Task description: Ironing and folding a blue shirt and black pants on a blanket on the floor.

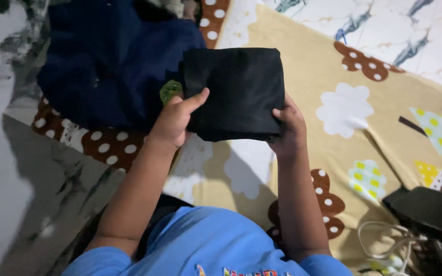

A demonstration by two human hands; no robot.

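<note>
Firmly gripped: folded black cloth [236,92] (both hands)

Head camera — steeply downward, seemingly close

A marble-patterned floor [6,168], white with dark veins, is carrying everything. A tan blanket [303,66] with white clouds, brown dotted shapes and small coloured trees is lying spread across it, reaching from the far left to the near right. A dark blue garment [103,61] is lying bunched on the blanket's far left part, with a bit of green cloth [170,91] showing at its right edge. At the near right, a black flat object [431,209] and a white cord [384,245] are resting on the blanket.
</note>
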